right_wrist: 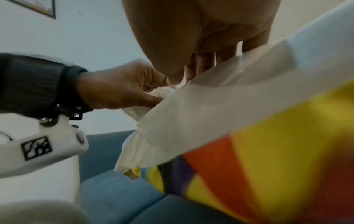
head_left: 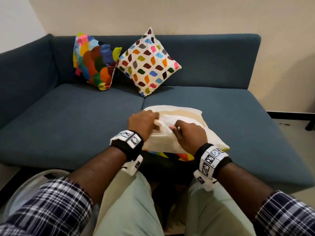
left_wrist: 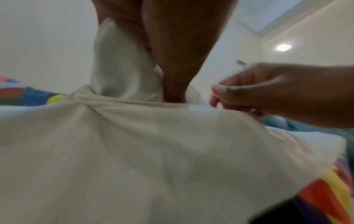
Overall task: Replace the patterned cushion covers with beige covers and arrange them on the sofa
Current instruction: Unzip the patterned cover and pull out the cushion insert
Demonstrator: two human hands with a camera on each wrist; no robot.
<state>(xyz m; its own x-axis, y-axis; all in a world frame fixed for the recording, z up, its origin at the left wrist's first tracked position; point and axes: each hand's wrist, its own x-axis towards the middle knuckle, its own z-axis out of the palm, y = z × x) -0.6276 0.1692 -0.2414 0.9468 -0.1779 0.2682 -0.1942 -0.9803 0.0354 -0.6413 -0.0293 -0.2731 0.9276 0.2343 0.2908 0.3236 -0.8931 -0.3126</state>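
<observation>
A beige cover (head_left: pixel 172 140) with a white cushion inside lies on the blue sofa's (head_left: pixel 85 120) right seat, on top of a flat multicoloured cover (head_left: pixel 184 156). My left hand (head_left: pixel 150 120) grips a bunched fold of the beige cover (left_wrist: pixel 153 151) at its open edge. My right hand (head_left: pixel 177 129), just to its right, pinches the same edge with curled fingers. In the right wrist view my right hand (right_wrist: pixel 203 63) reaches down behind the beige cover (right_wrist: pixel 210 113) while my left hand (right_wrist: pixel 122 91) clutches the fold. Two patterned cushions, a scale-print cushion (head_left: pixel 95 62) and a leaf-print cushion (head_left: pixel 148 63), lean on the backrest.
The sofa's left seat and the right end of the right seat are bare. My knees in light trousers (head_left: pixel 129 206) are close to the sofa's front edge. A dark furniture leg (head_left: pixel 310 125) stands on the floor at the far right.
</observation>
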